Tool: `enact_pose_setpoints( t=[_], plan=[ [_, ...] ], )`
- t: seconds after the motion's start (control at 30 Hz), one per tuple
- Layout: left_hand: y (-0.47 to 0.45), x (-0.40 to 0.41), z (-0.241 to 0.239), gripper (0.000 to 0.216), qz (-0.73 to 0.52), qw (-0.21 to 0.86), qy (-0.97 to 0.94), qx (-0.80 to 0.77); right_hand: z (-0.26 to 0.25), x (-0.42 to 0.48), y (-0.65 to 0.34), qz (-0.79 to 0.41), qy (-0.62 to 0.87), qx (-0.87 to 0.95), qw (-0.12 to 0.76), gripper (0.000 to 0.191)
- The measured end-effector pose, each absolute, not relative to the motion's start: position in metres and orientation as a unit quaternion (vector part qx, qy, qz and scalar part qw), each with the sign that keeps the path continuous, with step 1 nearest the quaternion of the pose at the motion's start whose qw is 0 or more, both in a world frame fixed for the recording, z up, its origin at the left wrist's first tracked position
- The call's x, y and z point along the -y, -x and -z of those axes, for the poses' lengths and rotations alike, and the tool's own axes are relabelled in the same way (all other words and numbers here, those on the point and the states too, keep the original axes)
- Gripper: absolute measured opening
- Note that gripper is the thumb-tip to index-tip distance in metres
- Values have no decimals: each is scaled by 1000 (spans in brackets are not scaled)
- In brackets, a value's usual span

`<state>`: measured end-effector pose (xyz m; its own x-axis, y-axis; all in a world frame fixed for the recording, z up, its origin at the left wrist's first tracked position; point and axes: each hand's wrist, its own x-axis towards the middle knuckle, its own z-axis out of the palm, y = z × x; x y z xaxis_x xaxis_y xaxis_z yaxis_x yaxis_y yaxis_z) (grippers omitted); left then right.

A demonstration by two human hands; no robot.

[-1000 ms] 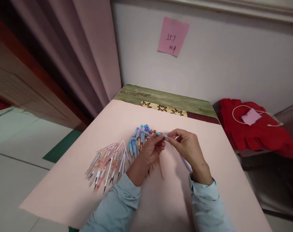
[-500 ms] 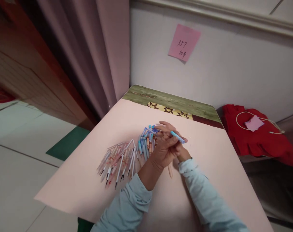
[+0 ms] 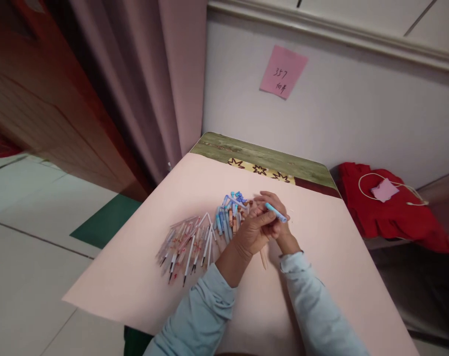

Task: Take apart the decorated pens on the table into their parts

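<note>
Gripping a blue pen (image 3: 275, 212), right hand (image 3: 274, 225) and left hand (image 3: 252, 232) close together; capping seems underway, likely needing a cap from the pile (image 3: 230, 212) beside the fingers.

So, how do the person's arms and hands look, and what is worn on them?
Both arms wear long light blue sleeves, the left sleeve and the right sleeve, each ending in a cuff at the wrist. The left hand and the right hand are bare: no gloves. No ring, watch or marking can be made out.

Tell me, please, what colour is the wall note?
Pink note, seen in the head view.
</note>
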<state>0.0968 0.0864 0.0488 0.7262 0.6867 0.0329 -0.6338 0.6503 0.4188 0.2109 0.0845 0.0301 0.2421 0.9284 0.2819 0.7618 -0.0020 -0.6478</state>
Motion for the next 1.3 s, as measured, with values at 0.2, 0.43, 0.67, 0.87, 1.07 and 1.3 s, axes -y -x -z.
enact_pose_setpoints(
  t=[0.2, 0.43, 0.67, 0.87, 1.07, 1.3],
  plan=[
    [-96, -96, -46, 16, -419, 887, -128, -144, -23, -26, -271, 5, 779, 411, 473, 33],
    [-108, -103, -35, 4, -460, 861, -100, -191, -16, -15, -281, -14, 809, 423, 408, 26],
    [-116, -105, -29, 3, -436, 871, -124, -190, -16, -14, -296, 3, 864, 396, 311, 25],
    [-121, -108, -26, 5, -416, 871, -139, -220, -12, -8, -319, 6, 886, 334, 320, 28],
    [-124, -108, -24, 6, -394, 865, -131, -281, -6, -20, -306, -44, 882, 352, 309, 22],
    [-126, -109, -30, 11, -400, 861, -61, -307, 2, -26, -303, -30, 881, 386, 271, 18]
  ],
)
